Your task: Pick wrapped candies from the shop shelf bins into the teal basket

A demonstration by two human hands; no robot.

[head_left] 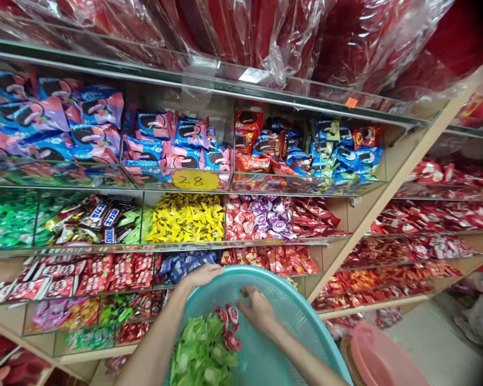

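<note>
A large teal plastic basket with perforated sides is at the bottom middle of the view. My left hand is closed over its far left rim. Inside the basket is my right hand, fingers bent and a little apart, with no candy visible in them. Just left of those fingers lie a few red-and-white wrapped candies. A heap of light green wrapped candies covers the basket's left part.
Glass-fronted shelves hold blue-and-pink cookie packs, yellow candies, purple candies and red packets. A yellow "28" tag hangs above. A wooden divider slants at right. A pink basket stands low right.
</note>
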